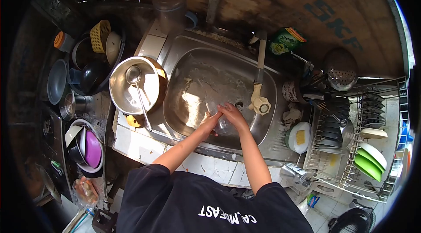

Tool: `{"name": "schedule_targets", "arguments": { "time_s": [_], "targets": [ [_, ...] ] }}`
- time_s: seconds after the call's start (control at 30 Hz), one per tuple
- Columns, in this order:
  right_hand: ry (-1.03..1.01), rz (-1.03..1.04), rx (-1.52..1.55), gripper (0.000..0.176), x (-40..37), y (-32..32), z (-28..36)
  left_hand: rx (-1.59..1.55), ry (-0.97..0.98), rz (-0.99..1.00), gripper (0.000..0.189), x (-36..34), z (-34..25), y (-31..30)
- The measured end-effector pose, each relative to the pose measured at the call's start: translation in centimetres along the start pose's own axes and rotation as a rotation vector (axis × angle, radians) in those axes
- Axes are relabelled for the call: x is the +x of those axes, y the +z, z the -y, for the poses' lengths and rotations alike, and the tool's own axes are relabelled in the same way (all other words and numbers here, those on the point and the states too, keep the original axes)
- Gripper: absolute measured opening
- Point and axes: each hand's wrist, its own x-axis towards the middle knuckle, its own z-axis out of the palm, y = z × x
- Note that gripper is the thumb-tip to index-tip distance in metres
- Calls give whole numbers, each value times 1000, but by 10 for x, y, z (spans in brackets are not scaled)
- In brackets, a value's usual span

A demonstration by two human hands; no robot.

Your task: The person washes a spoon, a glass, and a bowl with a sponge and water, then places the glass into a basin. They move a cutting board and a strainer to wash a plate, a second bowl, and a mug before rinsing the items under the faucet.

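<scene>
Your right hand [233,114] is curled over a clear glass [223,126], gripping it low in the sink [175,64], just left of the tap [260,101]. The glass seems to lie tilted with its long axis running toward you, but where its mouth points is too blurred to tell. Your left hand [211,122] touches it with fingers stretched out; whether it grips, you cannot tell. Both forearms converge over the basin. The plank [333,11] behind reads "SKF", and the green pouch [287,40] looks like Sunlight.
</scene>
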Motion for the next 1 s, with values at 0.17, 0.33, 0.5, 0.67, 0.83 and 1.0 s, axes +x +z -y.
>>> {"name": "schedule_targets", "arguments": {
  "time_s": [0.17,0.33,0.5,0.67,0.83,1.0],
  "targets": [
    [-1,-10,336,97,-11,-43,-38,403,-15,145,109,7,-11,18],
    [-140,45,209,76,-50,-78,-3,604,395,183,107,47,24,29],
    [-394,-268,-629,83,-63,-72,20,708,475,3,102,60,22,33],
    [-288,-290,-602,83,-71,-69,35,681,396,-3,100,62,34,19],
    [-404,-423,-732,80,-69,-62,26,695,410,-23,100,64,41,12],
    [-286,-384,-564,76,-76,-61,26,499,366,-37,72,66,32,17]
  ]
}}
